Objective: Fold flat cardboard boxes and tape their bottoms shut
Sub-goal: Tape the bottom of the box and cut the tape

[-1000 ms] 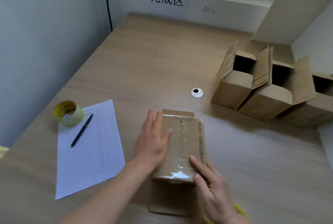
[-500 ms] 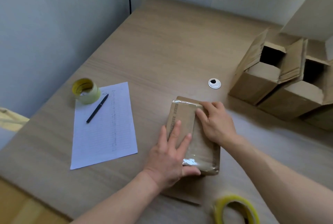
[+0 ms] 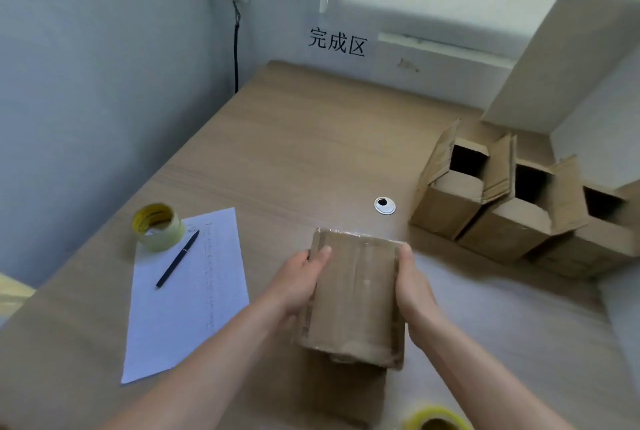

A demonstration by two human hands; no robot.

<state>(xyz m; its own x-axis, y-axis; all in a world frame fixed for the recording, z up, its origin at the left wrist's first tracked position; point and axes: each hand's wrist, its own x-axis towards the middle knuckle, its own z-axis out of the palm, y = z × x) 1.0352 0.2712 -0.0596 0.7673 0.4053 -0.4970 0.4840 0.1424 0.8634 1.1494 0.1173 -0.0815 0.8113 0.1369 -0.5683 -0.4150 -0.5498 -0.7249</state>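
At 9 o'clock a tape roll (image 3: 158, 226) sits on the corner of a paper sheet (image 3: 188, 294) with a pen (image 3: 177, 258) lying on it, all on the wooden counter (image 3: 277, 138). Centre, toward 6 o'clock, left hand (image 3: 298, 282) and right hand (image 3: 412, 286) grip opposite sides of a taped cardboard box (image 3: 356, 294), left thumb curled over its top, box apparently raised over a flat cardboard piece (image 3: 349, 391). At 2–3 o'clock three open boxes (image 3: 512, 221) stand side by side, touching, cable grommet (image 3: 384, 205) near them, second tape roll (image 3: 434, 421) at 5 o'clock.
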